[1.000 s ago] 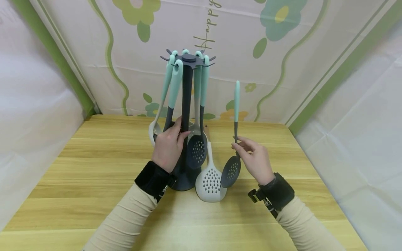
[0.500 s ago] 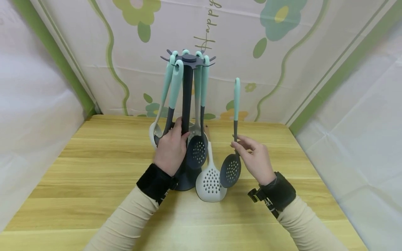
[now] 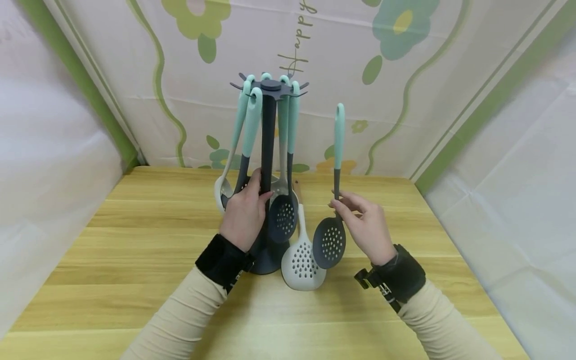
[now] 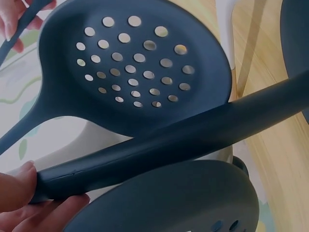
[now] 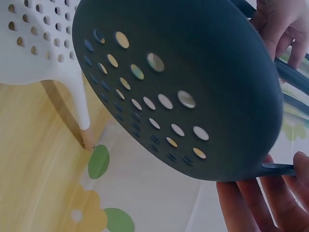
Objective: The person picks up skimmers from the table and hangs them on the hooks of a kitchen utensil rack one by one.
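Observation:
My left hand (image 3: 243, 215) grips the dark upright pole (image 3: 268, 140) of a utensil stand; in the left wrist view the thumb and fingers (image 4: 17, 188) close round the pole. To the right, my right hand (image 3: 368, 225) pinches the dark shaft of a skimmer (image 3: 330, 242), held upright with its mint handle (image 3: 339, 132) on top and its holed bowl below. Seen from the right wrist, that bowl (image 5: 178, 87) fills the middle of the view. A second dark skimmer (image 3: 281, 220) hangs on the stand between my hands.
Several mint-handled utensils hang from the stand's hooked top (image 3: 271, 86), among them a pale ladle (image 3: 221, 189). A white holed skimmer (image 3: 302, 267) with a wooden handle end lies on the wooden table (image 3: 157, 250) beside the stand's round base (image 3: 267, 260). A floral cloth stands behind.
The skimmer in my right hand has risen slightly, and its bowl has turned to show more of its holed face. My left hand has shifted very slightly rightward on the pole.

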The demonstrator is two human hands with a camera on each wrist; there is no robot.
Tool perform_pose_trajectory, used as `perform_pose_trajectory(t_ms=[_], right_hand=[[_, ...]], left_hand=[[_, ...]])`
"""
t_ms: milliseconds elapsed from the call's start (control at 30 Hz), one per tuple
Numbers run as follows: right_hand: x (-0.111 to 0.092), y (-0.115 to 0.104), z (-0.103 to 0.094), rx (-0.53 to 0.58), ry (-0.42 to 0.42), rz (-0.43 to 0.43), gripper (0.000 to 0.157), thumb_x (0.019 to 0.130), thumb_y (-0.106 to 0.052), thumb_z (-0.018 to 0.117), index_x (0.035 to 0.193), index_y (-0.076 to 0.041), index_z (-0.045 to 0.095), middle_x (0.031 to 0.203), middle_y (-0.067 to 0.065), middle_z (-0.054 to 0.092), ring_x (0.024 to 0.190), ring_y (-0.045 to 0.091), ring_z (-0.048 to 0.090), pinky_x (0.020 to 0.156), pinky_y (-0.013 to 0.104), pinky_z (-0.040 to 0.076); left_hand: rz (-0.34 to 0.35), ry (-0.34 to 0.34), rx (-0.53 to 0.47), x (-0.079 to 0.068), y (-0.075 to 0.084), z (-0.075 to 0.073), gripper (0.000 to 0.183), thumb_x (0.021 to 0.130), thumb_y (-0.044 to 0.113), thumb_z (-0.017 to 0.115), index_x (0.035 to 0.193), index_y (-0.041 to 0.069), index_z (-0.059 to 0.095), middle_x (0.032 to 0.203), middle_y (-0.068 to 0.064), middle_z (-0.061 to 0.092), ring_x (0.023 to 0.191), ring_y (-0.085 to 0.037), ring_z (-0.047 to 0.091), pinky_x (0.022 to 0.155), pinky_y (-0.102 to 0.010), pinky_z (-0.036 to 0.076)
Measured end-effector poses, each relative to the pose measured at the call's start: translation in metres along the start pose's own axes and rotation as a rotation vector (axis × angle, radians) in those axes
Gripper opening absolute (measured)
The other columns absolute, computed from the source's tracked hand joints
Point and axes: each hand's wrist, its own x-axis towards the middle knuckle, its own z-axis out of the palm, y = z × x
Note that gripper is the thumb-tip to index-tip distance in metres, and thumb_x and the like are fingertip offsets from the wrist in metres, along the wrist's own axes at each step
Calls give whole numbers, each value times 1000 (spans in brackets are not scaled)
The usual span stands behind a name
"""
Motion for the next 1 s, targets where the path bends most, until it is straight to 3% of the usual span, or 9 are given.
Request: perform_pose_trajectory(t_ms=[300,700,1000], right_hand=[[1,-7,-1,7,9,-16,26,97,-16,65,119,-4,71,99,13,76,88,24,71,74,14,53],[3,-18,-1,22,7,-28,27,96,-16,66,119,-3,70,100,13,76,88,23,70,72,16,54],[4,-23,-2,37,20,-34,27,95,-15,67,119,-3,71,99,14,76,83,4,67,70,16,55]], left_hand=[[24,28,41,0,-1,1,46,94,13,67,134,-1,48,92,-22,72,81,-36,73,68,-47,60],[-1,-7,36,2,0,2,45,96,13,64,135,1,47,97,-21,72,86,-35,74,73,-46,61],[7,-5,38,2,0,3,43,94,15,66,131,-3,53,90,-21,72,80,-33,74,67,-44,59]])
